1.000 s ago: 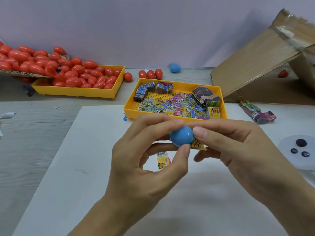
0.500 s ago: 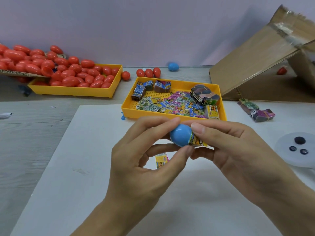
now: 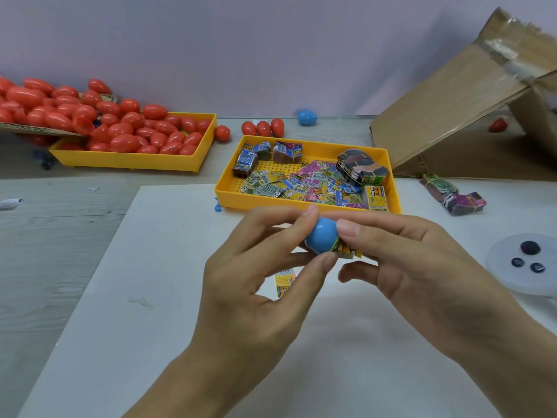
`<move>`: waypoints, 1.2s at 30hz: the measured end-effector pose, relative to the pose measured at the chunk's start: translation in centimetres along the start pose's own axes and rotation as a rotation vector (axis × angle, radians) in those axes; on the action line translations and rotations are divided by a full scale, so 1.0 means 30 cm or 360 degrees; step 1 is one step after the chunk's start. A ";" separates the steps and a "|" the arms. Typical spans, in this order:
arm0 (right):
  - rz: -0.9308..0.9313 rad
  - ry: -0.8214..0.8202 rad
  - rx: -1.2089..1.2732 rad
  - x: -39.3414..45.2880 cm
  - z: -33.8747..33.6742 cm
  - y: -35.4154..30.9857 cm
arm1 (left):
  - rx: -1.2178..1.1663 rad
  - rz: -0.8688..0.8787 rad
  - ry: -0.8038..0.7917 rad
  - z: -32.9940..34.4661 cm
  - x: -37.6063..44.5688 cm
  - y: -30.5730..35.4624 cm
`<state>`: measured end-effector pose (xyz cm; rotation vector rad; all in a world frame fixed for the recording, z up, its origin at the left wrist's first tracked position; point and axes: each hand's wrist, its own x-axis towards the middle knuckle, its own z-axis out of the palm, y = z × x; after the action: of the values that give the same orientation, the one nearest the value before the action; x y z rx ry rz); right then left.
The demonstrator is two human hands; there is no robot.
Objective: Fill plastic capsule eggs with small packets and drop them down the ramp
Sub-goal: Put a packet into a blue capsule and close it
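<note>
Blue shell: smooth plastic capsule half, sitting up off the counter in front of the packet tray, looking light, rigid and slick.
Left hand: pinching the blue shell by its rounded end, fingertip on top, thumb underneath.
Right hand: curling round the shell's open side, pressing a yellow printed packet against the mouth.
Packet: thin, floppy paper, part of it sticking out, probably creasing rather than sliding in cleanly.
Handling call: gripping the shell across its widest part, not the dome tip, likely stopping it squirting free.
Risk: squeezing hard possibly flexing the rim.
Spare packet: lying flat on the counter under the hands.
Red eggs: heaping in the far left tray.
Cardboard ramp: waiting off to the right, well apart.
</note>
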<state>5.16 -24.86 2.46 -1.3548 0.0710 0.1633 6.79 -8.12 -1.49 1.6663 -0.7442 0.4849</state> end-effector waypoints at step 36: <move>-0.0006 -0.0040 -0.0001 0.004 -0.018 -0.001 | 0.0103 0.0085 -0.0109 -0.034 0.019 -0.007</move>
<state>5.32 -25.39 2.35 -1.3531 0.0474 0.1768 7.43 -7.22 -1.02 1.7339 -0.8327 0.4959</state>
